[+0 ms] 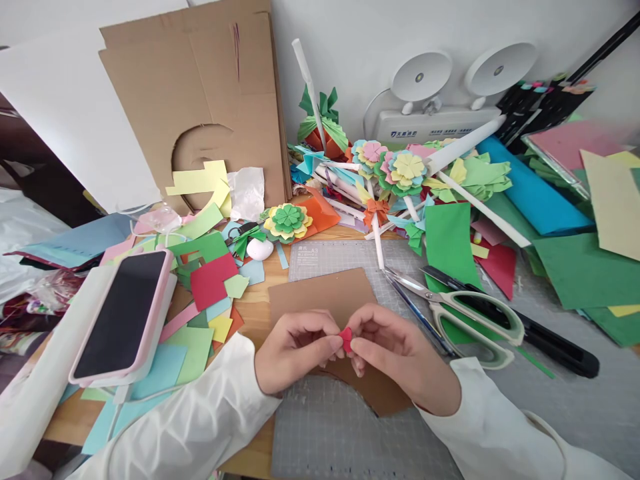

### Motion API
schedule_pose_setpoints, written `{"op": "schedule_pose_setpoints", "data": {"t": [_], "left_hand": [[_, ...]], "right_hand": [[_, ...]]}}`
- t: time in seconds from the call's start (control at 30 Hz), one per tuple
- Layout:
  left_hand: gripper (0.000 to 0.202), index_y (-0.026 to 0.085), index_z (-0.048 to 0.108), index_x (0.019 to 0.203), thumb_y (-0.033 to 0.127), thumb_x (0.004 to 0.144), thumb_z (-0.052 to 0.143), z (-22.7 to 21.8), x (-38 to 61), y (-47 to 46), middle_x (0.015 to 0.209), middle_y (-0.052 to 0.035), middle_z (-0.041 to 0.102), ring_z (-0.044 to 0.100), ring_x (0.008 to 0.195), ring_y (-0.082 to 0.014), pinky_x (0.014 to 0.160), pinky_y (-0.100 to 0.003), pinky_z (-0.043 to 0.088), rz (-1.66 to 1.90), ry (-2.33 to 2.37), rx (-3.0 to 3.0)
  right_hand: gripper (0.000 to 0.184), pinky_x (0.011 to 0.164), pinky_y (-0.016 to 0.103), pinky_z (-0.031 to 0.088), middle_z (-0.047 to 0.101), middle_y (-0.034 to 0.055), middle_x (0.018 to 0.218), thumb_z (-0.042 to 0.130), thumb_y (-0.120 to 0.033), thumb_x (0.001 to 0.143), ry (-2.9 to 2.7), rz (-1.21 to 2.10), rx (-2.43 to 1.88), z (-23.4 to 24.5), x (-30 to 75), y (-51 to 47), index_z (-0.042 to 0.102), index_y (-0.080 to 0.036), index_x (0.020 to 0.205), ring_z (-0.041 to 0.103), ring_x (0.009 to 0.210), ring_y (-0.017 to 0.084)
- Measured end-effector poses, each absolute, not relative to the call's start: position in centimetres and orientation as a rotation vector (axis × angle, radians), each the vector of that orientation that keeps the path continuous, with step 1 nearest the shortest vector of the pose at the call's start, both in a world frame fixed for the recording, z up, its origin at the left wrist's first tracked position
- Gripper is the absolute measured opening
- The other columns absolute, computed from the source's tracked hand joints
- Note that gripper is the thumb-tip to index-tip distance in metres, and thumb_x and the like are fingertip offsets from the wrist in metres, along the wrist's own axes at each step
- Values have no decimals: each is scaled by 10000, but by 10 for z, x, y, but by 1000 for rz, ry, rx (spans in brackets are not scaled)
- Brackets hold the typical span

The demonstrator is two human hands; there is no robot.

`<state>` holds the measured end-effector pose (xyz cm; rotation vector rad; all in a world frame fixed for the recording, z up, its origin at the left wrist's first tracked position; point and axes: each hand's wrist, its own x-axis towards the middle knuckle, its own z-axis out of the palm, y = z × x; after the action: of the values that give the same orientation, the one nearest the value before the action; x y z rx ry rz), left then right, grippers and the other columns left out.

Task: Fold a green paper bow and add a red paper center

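Note:
Between my two hands is a small red piece of folded paper [347,340]. My left hand [303,350] pinches its left side with thumb and fingers. On the other side, the thumb and fingertips of my right hand [395,353] close on it too. Much of the piece is covered by my fingertips. Both hands are over a brown cardboard piece [325,290] with a curved cut edge, which lies on a grey cutting mat [320,440]. To the right of my right hand are scissors [475,320] with pale handles and a black utility knife [555,343].
Coloured paper scraps [215,280] and a phone [125,313] in a pink case lie at the left. Paper flowers [395,170] and white paper sticks pile up at the back. Cardboard sheets [195,87] lean on the wall. Green paper sheets [595,267] cover the right side.

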<state>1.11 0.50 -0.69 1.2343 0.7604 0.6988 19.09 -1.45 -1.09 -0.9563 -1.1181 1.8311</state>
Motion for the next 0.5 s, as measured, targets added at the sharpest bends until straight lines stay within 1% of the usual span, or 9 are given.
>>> {"op": "schedule_pose_setpoints", "data": {"t": [0.13, 0.27, 0.5], "left_hand": [[249, 99, 598, 686, 280, 856, 575, -10, 13, 4, 680, -28, 529, 476, 559, -84, 538, -215, 403, 743, 759, 1285], [223, 103, 590, 703, 253, 866, 559, -11, 15, 3, 704, -38, 541, 500, 622, -104, 589, -227, 416, 791, 759, 1373], [220, 105, 599, 683, 259, 840, 594, -8, 12, 6, 699, -22, 531, 484, 567, -83, 554, -218, 406, 721, 717, 1202]], "right_hand": [[254, 562, 243, 474, 551, -26, 672, 661, -376, 803, -1125, 1814, -999, -11, 189, -15, 526, -175, 727, 546, 551, 86], [236, 574, 229, 473, 556, -34, 651, 655, -355, 812, -1131, 1836, -1017, -12, 188, -16, 525, -173, 735, 551, 558, 80], [214, 574, 216, 469, 583, -25, 679, 617, -354, 847, -1083, 1847, -936, -14, 189, -15, 538, -173, 765, 551, 563, 72]]}}
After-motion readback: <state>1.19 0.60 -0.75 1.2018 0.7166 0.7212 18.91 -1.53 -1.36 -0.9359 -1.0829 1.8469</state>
